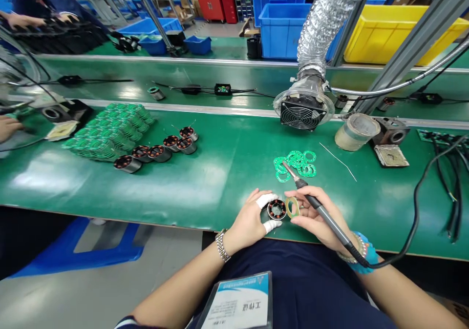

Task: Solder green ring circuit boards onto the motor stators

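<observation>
My left hand (252, 217), with white tape on its thumb and a finger, grips a motor stator (277, 209) with copper windings at the table's front edge. Beside it, my right hand (319, 215) pinches a ring-shaped circuit board (292, 207), its tan face visible. A soldering iron (326, 215) also rests in my right hand, its tip pointing up and left. Just beyond the tip lies a loose pile of green ring boards (297, 161). More stators (159, 153) stand in a slanting group to the left, near stacked green boards (110, 130).
A fan (303, 116) on a foil duct (326, 21) hangs over the back. At right are a round tub (356, 132), an iron stand with sponge (391, 155), a solder wire (339, 161) and black cables (456, 192). A co-worker's hand (9, 128) is at far left.
</observation>
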Motion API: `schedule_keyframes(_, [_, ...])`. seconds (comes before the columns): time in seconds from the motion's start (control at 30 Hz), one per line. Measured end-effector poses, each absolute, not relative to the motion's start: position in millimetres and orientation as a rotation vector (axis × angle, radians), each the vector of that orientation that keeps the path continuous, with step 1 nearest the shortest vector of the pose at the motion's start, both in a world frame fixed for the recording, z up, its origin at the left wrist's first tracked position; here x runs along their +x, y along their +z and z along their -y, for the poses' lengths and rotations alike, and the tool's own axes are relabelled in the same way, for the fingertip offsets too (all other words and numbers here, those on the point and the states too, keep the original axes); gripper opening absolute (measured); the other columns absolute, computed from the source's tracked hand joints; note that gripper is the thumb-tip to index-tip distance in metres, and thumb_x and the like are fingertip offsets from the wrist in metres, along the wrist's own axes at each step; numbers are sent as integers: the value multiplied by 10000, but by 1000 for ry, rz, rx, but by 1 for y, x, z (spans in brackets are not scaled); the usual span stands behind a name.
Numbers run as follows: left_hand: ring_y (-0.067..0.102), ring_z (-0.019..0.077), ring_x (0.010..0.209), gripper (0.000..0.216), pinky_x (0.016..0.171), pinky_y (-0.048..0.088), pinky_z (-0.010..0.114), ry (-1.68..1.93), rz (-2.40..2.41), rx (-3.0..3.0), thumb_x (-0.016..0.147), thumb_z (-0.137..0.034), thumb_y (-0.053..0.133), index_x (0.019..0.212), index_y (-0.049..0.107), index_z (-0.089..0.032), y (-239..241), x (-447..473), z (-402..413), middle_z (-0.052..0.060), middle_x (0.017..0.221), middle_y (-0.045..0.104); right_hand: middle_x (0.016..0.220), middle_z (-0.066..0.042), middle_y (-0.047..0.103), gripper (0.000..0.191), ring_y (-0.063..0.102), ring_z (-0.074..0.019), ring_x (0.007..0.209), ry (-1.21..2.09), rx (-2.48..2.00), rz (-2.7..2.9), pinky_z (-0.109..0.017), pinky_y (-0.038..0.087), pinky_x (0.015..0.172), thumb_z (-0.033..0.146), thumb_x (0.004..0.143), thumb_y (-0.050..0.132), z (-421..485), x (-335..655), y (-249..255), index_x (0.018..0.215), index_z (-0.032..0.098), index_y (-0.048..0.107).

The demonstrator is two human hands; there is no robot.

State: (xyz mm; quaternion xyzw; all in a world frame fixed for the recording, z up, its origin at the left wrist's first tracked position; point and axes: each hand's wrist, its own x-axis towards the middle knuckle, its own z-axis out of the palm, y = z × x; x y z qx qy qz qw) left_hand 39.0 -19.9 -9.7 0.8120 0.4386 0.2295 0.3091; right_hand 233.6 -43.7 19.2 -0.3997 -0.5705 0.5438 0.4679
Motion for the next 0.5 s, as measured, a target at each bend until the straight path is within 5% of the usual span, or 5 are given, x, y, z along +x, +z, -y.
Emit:
schedule_keyframes(0.13, [550, 278, 1091, 575, 1052, 290, 529, 636, -1226, 2109, 627, -380, 744, 1103, 512, -156, -9, 41, 21, 140, 1134, 598, 1132, -52, 603, 366, 593, -188, 1043, 1261, -975, 1452, -374, 495, 903, 238, 777, 655, 36, 236, 18, 1089, 286, 472])
schedule_keyframes(0.5, [570, 250, 978, 483, 926, 425, 466, 752, -1150, 2066, 660, -344, 732, 1067, 532, -177, -7, 39, 19, 84, 1012, 618, 1043, -53, 620, 431, 619, -173, 921, 712, -1186, 1996, -291, 508, 831, 273, 779, 648, 22, 226, 30, 1165, 219, 462])
